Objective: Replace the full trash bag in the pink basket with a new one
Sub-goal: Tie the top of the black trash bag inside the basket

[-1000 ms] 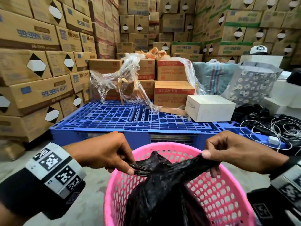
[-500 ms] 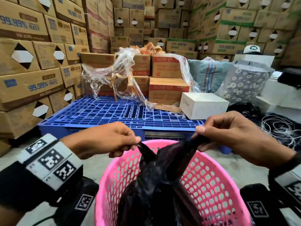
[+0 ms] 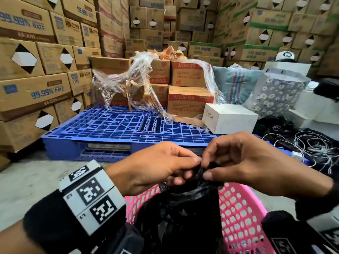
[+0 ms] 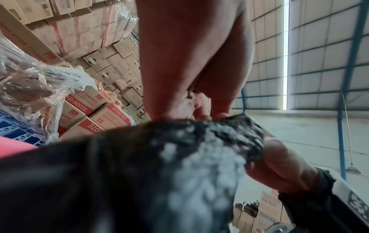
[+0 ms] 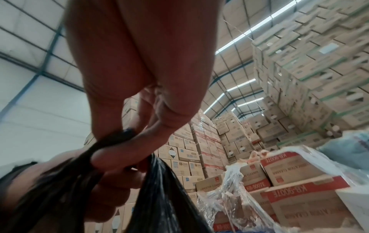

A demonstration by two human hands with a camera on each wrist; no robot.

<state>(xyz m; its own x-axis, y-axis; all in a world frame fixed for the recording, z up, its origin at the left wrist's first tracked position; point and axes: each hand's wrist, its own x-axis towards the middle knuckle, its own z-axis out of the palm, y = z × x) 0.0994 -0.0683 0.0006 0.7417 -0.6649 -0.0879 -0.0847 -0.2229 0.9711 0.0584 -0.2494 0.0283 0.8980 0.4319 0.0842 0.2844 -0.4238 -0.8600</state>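
A full black trash bag (image 3: pixel 183 213) stands in the pink perforated basket (image 3: pixel 240 217) at the bottom middle of the head view. Both hands meet above it at the bag's gathered top. My left hand (image 3: pixel 187 167) pinches one bunched end of the black plastic (image 4: pixel 219 132). My right hand (image 3: pixel 209 169) pinches the other end, thumb against fingers, and the right wrist view shows the black plastic (image 5: pixel 111 141) squeezed between its fingers. The bag's contents are hidden.
A blue plastic pallet (image 3: pixel 110 129) lies just beyond the basket, carrying red-labelled cartons (image 3: pixel 189 99), torn clear wrap (image 3: pixel 132 83) and a white box (image 3: pixel 229 118). Tall carton stacks (image 3: pixel 33 70) wall the left and back. Coiled white cables (image 3: pixel 311 145) and a floral bag (image 3: pixel 275 92) sit right.
The two hands, each pinching an end of the bag top, have come together from apart. They now touch above the basket's middle, with the bag's neck drawn closed between them.
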